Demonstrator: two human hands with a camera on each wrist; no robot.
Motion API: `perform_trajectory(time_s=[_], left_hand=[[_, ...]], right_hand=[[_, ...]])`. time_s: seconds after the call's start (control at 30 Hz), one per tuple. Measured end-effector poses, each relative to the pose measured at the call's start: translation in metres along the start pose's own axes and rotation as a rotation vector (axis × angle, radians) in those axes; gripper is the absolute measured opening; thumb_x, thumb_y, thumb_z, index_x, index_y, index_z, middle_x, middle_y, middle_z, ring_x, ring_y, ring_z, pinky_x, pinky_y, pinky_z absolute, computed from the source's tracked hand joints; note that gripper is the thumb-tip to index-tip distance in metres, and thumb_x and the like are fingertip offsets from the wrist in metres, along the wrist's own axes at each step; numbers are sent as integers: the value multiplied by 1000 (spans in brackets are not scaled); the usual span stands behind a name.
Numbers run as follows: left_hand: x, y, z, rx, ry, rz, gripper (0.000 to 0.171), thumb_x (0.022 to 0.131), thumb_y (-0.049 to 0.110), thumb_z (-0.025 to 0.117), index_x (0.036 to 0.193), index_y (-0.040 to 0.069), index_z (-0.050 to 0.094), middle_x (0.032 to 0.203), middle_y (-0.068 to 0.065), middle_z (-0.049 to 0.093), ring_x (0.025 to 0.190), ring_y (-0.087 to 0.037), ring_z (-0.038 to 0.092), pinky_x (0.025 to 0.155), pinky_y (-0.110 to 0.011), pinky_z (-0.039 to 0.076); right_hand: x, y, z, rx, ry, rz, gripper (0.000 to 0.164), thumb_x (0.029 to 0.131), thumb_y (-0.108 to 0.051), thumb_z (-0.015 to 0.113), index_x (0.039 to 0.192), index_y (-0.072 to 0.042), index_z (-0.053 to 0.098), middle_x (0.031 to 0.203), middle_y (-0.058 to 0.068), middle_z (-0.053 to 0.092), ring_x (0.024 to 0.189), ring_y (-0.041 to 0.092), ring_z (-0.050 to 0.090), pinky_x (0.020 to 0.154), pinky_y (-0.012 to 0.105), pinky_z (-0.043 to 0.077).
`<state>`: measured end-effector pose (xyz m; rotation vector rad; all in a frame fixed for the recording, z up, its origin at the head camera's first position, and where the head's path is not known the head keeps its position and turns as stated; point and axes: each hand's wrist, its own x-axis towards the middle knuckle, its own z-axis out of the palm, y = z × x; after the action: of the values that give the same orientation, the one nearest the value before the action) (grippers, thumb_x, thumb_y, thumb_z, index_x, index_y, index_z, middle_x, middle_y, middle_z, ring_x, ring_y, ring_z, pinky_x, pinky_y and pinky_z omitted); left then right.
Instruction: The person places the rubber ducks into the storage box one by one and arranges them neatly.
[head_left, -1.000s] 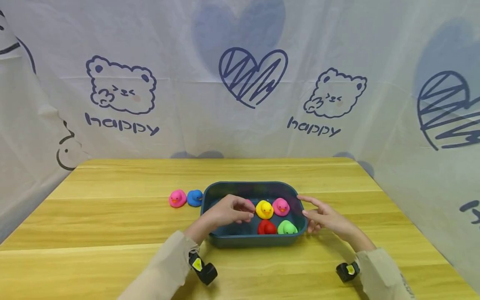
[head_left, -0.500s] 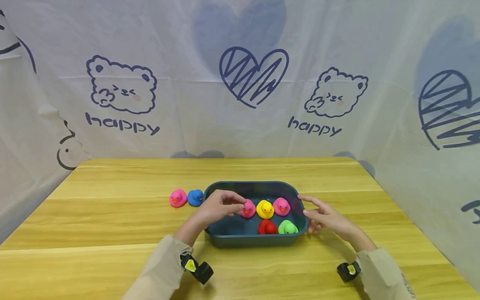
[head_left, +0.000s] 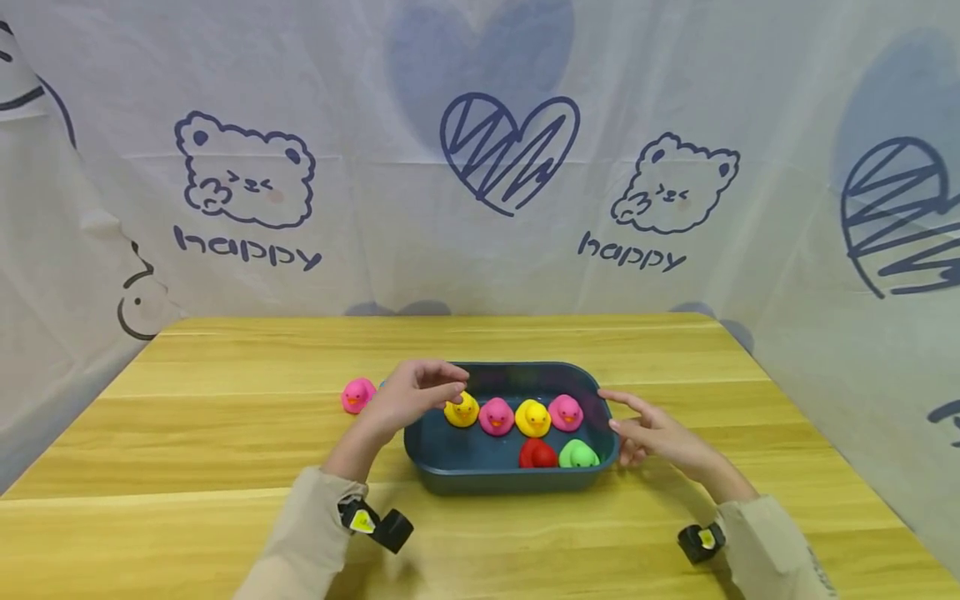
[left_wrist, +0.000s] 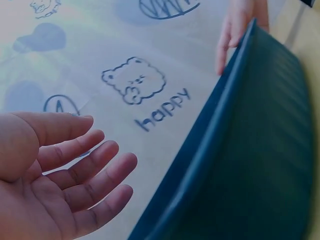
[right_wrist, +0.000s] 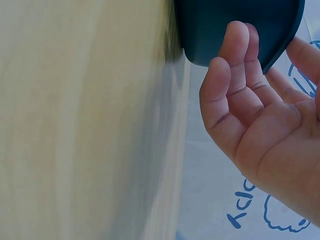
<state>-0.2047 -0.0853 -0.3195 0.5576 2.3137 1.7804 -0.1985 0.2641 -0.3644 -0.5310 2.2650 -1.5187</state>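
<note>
A dark teal plastic bin (head_left: pixel 495 482) stands on the table. Inside, the back row has a yellow duck (head_left: pixel 462 411), a pink duck (head_left: pixel 496 417), a second yellow duck (head_left: pixel 532 418) and another pink duck (head_left: pixel 566 413); a red duck (head_left: pixel 537 454) and a green duck (head_left: pixel 578 455) sit in front. My left hand (head_left: pixel 411 398) hovers over the bin's left end, beside the first yellow duck. Its fingers are loosely bent, and the left wrist view shows a bare palm. My right hand (head_left: pixel 660 433) touches the bin's right end with its fingertips, index finger extended.
Left of the bin, a pink duck (head_left: pixel 358 396) rests on the wooden table (head_left: pixel 187 450). A blue duck beside it is almost wholly behind my left hand. A printed cloth (head_left: pixel 375 208) hangs behind the table's far edge.
My left hand has moved left and slightly up across the bin, uncovering first a pink duck, then a yellow one. It now covers most of the blue duck. My right hand stays at the rim.
</note>
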Motion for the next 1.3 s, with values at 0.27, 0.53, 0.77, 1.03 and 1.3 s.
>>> perform_trajectory(time_s=[0.27, 0.53, 0.77, 1.03, 1.3], left_hand=[[-4, -4, -26, 70, 148, 14, 26, 88, 10, 56, 108, -6, 59, 93, -15, 63, 87, -30, 59, 77, -43, 47], [-7, -14, -48, 104, 273, 40, 26, 86, 9, 58, 106, -8, 60, 96, -16, 62, 87, -26, 59, 77, -34, 48], [-7, -30, -62, 111, 338, 47, 27, 83, 8, 63, 104, -8, 61, 98, -17, 62, 81, -11, 58, 72, -23, 47], [-10, -45, -77, 116, 370, 10, 31, 83, 9, 62, 108, -9, 59, 100, -19, 61, 79, -8, 57, 72, -20, 46], [-14, -62, -85, 86, 407, -69, 34, 84, 9, 62, 112, -10, 56, 99, -12, 61, 78, -5, 55, 75, -25, 47]], right_hand=[[0, 0, -1, -7, 1, 8, 56, 94, -18, 46, 139, 0, 19, 67, 17, 56, 60, 24, 57, 54, 27, 46], [0, 2, -2, 2, -8, -6, 55, 94, -17, 46, 139, -1, 19, 67, 20, 57, 60, 24, 58, 54, 28, 46], [0, 1, -1, 3, -11, -7, 55, 94, -17, 45, 139, -1, 19, 68, 18, 56, 60, 24, 58, 54, 27, 46], [0, 1, -1, 4, -10, -7, 55, 94, -17, 46, 139, -1, 19, 68, 18, 56, 61, 24, 58, 54, 27, 45], [1, 4, -2, -3, -6, -1, 55, 94, -20, 46, 139, -2, 20, 67, 15, 57, 61, 24, 58, 54, 26, 45]])
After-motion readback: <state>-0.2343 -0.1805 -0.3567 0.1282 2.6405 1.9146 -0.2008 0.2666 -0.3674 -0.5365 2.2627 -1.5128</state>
